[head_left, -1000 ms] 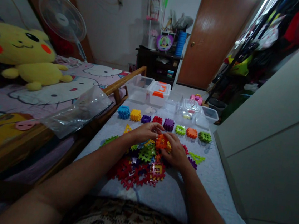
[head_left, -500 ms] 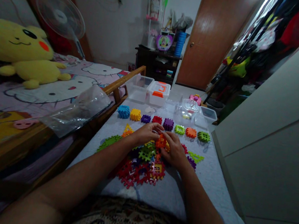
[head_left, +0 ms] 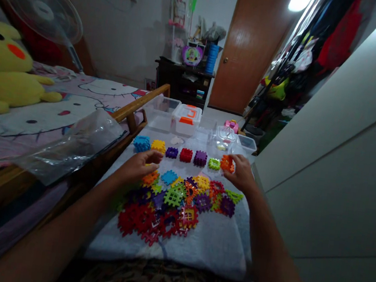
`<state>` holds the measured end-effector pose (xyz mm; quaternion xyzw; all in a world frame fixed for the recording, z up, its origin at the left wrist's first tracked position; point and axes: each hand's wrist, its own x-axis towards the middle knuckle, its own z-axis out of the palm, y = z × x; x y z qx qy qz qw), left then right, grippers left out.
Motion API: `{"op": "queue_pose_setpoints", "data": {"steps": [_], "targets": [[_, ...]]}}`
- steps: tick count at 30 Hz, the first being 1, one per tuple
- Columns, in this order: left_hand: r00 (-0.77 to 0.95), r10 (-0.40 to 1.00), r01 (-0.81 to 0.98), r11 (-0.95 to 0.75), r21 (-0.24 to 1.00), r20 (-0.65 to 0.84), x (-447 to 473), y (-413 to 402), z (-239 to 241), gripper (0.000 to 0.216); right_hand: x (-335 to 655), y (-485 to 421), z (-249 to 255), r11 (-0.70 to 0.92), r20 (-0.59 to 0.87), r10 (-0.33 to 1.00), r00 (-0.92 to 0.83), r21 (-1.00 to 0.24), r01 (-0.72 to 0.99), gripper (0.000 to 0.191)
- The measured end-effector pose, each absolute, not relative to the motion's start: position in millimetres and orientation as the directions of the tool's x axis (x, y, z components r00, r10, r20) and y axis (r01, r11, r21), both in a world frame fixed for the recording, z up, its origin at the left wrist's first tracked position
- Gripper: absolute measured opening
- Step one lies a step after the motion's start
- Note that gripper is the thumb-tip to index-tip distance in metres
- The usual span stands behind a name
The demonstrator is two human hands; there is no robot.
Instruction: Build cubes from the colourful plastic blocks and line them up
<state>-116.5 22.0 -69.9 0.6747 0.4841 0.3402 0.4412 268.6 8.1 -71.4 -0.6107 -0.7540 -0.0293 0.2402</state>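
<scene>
A row of small plastic cubes lies across the grey cloth (head_left: pixel 224 240): blue (head_left: pixel 142 143), yellow (head_left: pixel 158 145), red (head_left: pixel 186 155), purple (head_left: pixel 200 158) and green (head_left: pixel 214 163). My right hand (head_left: pixel 242 175) is at the row's right end, fingers closed on an orange block (head_left: pixel 226 162). My left hand (head_left: pixel 139 166) hovers with fingers apart over the left edge of a pile of flat interlocking pieces (head_left: pixel 174 198), holding nothing and nearest an orange piece (head_left: pixel 149 178).
Clear tubs (head_left: pixel 162 110), a white box with an orange latch (head_left: pixel 186 119) and lidded clear containers (head_left: pixel 225 136) stand behind the row. A clear plastic bag (head_left: pixel 72 146) drapes over the wooden bed rail (head_left: pixel 134 107) on the left. A white cabinet (head_left: pixel 325 152) is on the right.
My hands have come apart from the middle of the pile. The right hand has carried the orange block up to the row's right end; the left has shifted left and opened. The view has turned.
</scene>
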Motion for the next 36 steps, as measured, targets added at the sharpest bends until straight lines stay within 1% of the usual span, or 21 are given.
{"op": "queue_pose_setpoints", "data": {"steps": [2, 4, 6, 8, 12, 16, 19, 21, 23, 25, 27, 29, 31, 33, 36], "targets": [[0.205, 0.979, 0.420, -0.105, 0.902, 0.019, -142, 24, -77, 0.053, 290, 23, -68, 0.115, 0.254, 0.965, -0.066, -0.180, 0.977, 0.050], [0.109, 0.994, 0.437, -0.057, 0.898, 0.011, -160, 25, -87, 0.060, 302, 34, -66, 0.042, 0.107, 0.994, -0.031, -0.105, 0.994, 0.053], [0.052, 0.999, 0.435, -0.023, 0.900, 0.000, -171, 26, -96, 0.063, 306, 42, -63, 0.027, -0.002, 1.000, -0.027, -0.046, 0.999, 0.056], [0.025, 1.000, 0.422, 0.002, 0.906, -0.014, -175, 27, -104, 0.063, 304, 46, -62, 0.044, -0.067, 0.997, -0.045, -0.013, 0.999, 0.058], [0.015, 0.999, 0.412, 0.031, 0.911, -0.040, -176, 28, -115, 0.063, 296, 51, -62, 0.066, -0.125, 0.990, -0.063, 0.023, 0.998, 0.051], [0.001, 1.000, 0.437, 0.010, 0.900, -0.012, -175, 26, -119, 0.058, 294, 54, -66, 0.064, -0.130, 0.990, -0.059, 0.033, 0.997, 0.045], [-0.008, 1.000, 0.449, 0.009, 0.894, -0.006, -175, 25, -121, 0.057, 293, 54, -67, 0.059, -0.118, 0.991, -0.055, 0.031, 0.998, 0.048], [-0.014, 1.000, 0.451, 0.008, 0.893, -0.001, -176, 24, -123, 0.056, 294, 52, -65, 0.051, -0.106, 0.993, -0.048, 0.029, 0.998, 0.056], [-0.022, 1.000, 0.445, -0.001, 0.895, 0.013, -176, 24, -125, 0.054, 293, 46, -61, 0.042, -0.061, 0.997, -0.042, 0.000, 0.999, 0.066], [-0.027, 0.999, 0.442, -0.012, 0.897, 0.027, -177, 24, -127, 0.053, 292, 36, -57, 0.057, 0.025, 0.998, -0.055, -0.078, 0.995, 0.069], [-0.029, 0.999, 0.444, -0.018, 0.896, 0.034, -179, 25, -128, 0.053, 287, 21, -53, 0.125, 0.115, 0.988, -0.105, -0.186, 0.974, 0.058], [-0.027, 0.999, 0.445, -0.018, 0.896, 0.034, -180, 25, -130, 0.053, 279, 4, -54, 0.223, 0.150, 0.971, -0.187, -0.282, 0.933, 0.039], [-0.032, 0.999, 0.438, -0.017, 0.899, 0.035, -181, 26, -130, 0.053, 268, -12, -58, 0.270, 0.131, 0.962, -0.239, -0.349, 0.897, 0.030], [-0.040, 0.998, 0.422, -0.019, 0.906, 0.039, -181, 26, -131, 0.052, 258, -24, -65, 0.278, 0.073, 0.960, -0.272, -0.387, 0.879, 0.028], [-0.056, 0.998, 0.392, -0.016, 0.920, 0.041, -182, 26, -131, 0.050, 250, -34, -76, 0.271, 0.016, 0.958, -0.286, -0.373, 0.887, 0.037]]}}
